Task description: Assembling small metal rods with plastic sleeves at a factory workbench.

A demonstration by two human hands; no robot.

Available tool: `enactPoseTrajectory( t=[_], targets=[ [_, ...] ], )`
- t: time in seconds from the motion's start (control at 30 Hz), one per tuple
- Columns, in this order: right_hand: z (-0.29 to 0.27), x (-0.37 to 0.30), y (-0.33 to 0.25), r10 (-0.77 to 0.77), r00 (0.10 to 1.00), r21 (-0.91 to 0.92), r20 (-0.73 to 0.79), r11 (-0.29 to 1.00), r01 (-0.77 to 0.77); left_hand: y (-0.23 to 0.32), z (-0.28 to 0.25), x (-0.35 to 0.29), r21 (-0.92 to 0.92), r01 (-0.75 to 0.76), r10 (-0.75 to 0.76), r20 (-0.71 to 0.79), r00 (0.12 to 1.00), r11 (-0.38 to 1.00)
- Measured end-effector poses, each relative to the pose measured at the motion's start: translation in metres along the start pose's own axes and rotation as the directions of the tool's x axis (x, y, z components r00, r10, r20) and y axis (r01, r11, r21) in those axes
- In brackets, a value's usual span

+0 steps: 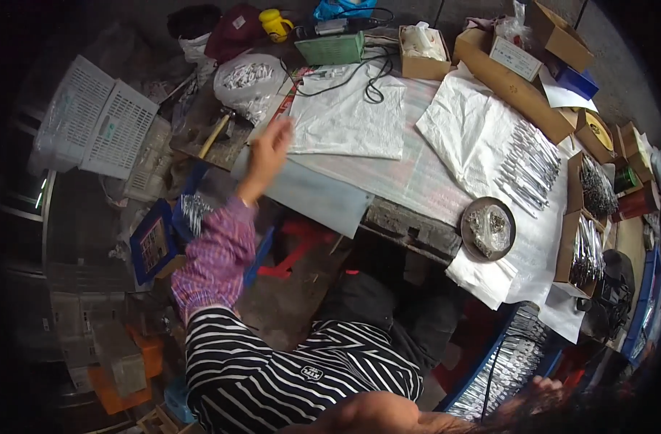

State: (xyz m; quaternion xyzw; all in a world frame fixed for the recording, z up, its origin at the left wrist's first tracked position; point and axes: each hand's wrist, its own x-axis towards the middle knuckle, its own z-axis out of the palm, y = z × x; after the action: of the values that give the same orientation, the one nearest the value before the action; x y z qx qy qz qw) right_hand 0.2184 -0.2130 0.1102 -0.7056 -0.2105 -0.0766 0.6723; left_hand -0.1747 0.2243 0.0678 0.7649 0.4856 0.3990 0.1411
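Left hand [269, 155] blurred, creased white sheet [352, 116] right of its fingers; right hand [538, 395] dim, long blue-rimmed tray [489, 362] left of its. I cannot tell whether either's fingers are apart.

Left hand [269, 153]: over tabletop [417, 172] left end, blurred, grip unclear | Right hand [541, 393]: near blue tray [487, 354] of metal parts [520, 347], off tabletop front-right corner, grip unclear | Dark bowl [468, 242]: near front edge, right side | Slender metal pieces [529, 170]: on white sheet [457, 119], toward right edge | Green box [330, 50]: rear edge | Hammer [215, 136]: near left edge
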Motion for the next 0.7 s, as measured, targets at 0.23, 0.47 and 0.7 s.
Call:
enactPoseTrajectory(
  t=[0.23, 0.47, 0.7],
  targets=[
    [-0.004, -0.121, 0.064, 0.665, 0.656, 0.137, 0.357, 0.658, -0.741, -0.145, -0.057, 0.095, 0.384, -0.015, 0.049, -0.079, 0.996, 0.923],
    [0.048, -0.141, 0.043, 0.521, 0.455, -0.128, 0.722, 0.747, -0.652, -0.179, -0.024, 0.085, 0.5, -0.183, 0.169, 0.073, 0.983, 0.847],
    [0.079, -0.136, 0.054, 0.235, 0.432, -0.011, 0.871, 0.888, -0.46, -0.126, 0.0, 0.077, -0.109, 0.004, 0.016, 0.187, 0.982, 0.994]
  ],
)
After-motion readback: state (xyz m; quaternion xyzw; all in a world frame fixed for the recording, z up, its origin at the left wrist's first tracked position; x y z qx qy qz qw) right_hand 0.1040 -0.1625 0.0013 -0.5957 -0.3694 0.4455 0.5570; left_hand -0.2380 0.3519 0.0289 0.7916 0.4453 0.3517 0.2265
